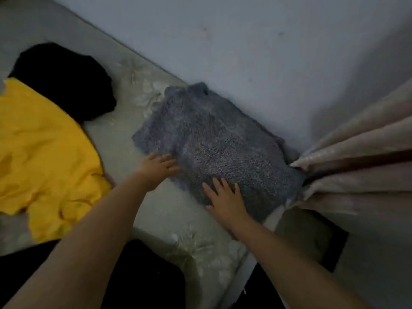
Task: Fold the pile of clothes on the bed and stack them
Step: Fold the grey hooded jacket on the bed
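Both hands lie flat, apart, on seemingly folded grey knitwear atop the floral bed.

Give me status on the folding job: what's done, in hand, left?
Done: the grey knit garment lies folded flat on the bed beside the wall. In hand: the left hand touches its near-left edge and the right hand presses flat on its near end, smoothing it. Left: the yellow garment and the black garment lie unfolded; no stack beyond the grey piece shows.
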Motion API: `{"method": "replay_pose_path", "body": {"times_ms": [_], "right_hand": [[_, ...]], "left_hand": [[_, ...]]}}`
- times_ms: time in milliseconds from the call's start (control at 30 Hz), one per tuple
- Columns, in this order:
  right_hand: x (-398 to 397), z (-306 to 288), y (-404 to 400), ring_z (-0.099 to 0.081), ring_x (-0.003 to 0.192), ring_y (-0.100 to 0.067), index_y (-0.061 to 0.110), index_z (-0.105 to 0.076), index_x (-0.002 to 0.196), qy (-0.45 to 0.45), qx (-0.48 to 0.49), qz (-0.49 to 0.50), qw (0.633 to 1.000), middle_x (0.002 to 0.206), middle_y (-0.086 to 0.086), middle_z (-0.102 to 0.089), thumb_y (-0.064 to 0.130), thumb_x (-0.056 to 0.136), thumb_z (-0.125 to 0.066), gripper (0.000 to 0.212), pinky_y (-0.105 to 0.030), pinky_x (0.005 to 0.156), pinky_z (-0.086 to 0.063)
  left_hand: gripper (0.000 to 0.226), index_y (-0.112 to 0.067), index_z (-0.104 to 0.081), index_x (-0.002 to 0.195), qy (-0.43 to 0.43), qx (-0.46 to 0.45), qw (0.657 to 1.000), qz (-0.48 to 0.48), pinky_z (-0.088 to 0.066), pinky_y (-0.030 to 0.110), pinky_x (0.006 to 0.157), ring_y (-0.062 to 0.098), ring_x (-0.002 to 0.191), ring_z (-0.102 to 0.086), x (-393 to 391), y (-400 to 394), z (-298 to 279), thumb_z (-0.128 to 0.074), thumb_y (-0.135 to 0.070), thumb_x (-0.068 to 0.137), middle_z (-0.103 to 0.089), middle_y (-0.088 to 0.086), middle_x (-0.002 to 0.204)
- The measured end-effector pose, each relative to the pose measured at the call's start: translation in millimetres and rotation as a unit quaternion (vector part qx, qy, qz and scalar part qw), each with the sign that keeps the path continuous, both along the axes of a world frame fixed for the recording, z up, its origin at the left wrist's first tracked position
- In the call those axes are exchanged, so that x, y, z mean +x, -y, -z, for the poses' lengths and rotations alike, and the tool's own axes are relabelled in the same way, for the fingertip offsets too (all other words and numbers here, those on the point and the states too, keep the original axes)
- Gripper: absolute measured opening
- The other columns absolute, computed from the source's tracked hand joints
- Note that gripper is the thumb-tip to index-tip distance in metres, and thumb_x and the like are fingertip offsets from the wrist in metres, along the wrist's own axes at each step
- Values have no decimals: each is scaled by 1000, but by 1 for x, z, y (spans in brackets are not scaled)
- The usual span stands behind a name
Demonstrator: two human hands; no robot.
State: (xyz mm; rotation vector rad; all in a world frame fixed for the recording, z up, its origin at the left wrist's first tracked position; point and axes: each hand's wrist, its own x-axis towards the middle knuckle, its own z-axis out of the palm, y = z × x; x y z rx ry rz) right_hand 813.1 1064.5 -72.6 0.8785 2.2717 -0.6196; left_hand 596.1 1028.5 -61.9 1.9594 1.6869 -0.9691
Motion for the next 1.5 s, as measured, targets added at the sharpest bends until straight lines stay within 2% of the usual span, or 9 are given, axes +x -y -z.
{"method": "replay_pose_path", "body": {"times_ms": [233, 333, 467, 667, 733, 833, 900, 1300, 1500], "right_hand": [[4, 9, -35, -64, 98, -34, 2, -68, 102, -281, 240, 20, 929, 101, -14, -69, 17, 78, -67, 29, -45, 79, -51], [0, 12, -75, -40, 129, -35, 8, -53, 128, -183, 240, 41, 953, 133, -14, -52, 29, 88, -59, 46, -51, 103, -31], [15, 26, -122, -15, 140, -31, 15, -21, 145, -47, 213, 104, 970, 152, -10, -22, 52, 90, -40, 69, -48, 111, -18], [64, 42, -147, -6, 142, -33, 28, -3, 148, -13, 78, 157, 984, 155, -13, 5, 60, 80, -53, 90, -49, 114, -16], [72, 47, -151, -9, 142, -32, 34, 1, 146, -26, 39, 184, 982, 155, -13, 6, 59, 76, -59, 95, -46, 114, -17], [74, 54, -155, -27, 137, -30, 31, 2, 147, -35, -7, 217, 976, 153, -10, -17, 52, 77, -64, 99, -40, 111, -26], [70, 58, -155, -37, 132, -29, 27, -1, 148, -51, -20, 214, 975, 149, -8, -31, 45, 79, -66, 96, -35, 106, -31], [77, 25, -198, -50, 116, -36, 22, -25, 145, -75, 119, 116, 983, 131, -21, -50, 26, 85, -63, 71, -41, 94, -43], [81, 37, -166, 3, 141, -37, 19, -3, 148, 32, 209, 19, 977, 153, -22, 6, 47, 91, -43, 75, -58, 110, -7]], "left_hand": [[51, -18, -16, 147, 92, 137, 961, -221, -15, 41, 114, 22, 142, -13, -13, 40, 54, -33, -21, 98, -16, 3, 154], [60, -13, -26, 144, 145, 216, 906, -334, -17, 46, 112, 28, 141, -13, 3, 29, 58, -38, -43, 94, -20, 11, 152], [83, -2, -51, 128, 247, 330, 875, -253, -26, 65, 100, 48, 128, -35, 70, 21, 66, -25, -67, 83, -42, 27, 137], [95, -22, -6, 148, 244, 233, 839, -427, 8, 60, 106, 28, 142, 13, 162, 21, 91, -46, -69, 76, 9, 7, 155], [95, -25, -6, 147, 242, 251, 770, -535, 0, 61, 107, 31, 141, 12, 183, 24, 94, -54, -64, 75, 9, 9, 155], [95, -26, -7, 147, 274, 260, 558, -739, -16, 47, 111, 36, 140, -9, 222, 26, 81, -65, -50, 76, -5, 21, 152], [94, -24, -4, 147, 326, 255, 481, -773, -31, 40, 103, 34, 131, -32, 242, 22, 73, -66, -42, 79, -27, 23, 143], [102, -20, 16, 145, 412, 171, 463, -766, -41, 36, 93, 33, 117, -49, 278, -49, 78, -64, -34, 83, -43, 20, 135], [96, -25, 1, 147, 319, 235, 466, -791, -35, 41, 101, 35, 128, -36, 283, -27, 83, -66, -38, 80, -28, 20, 143]]}}
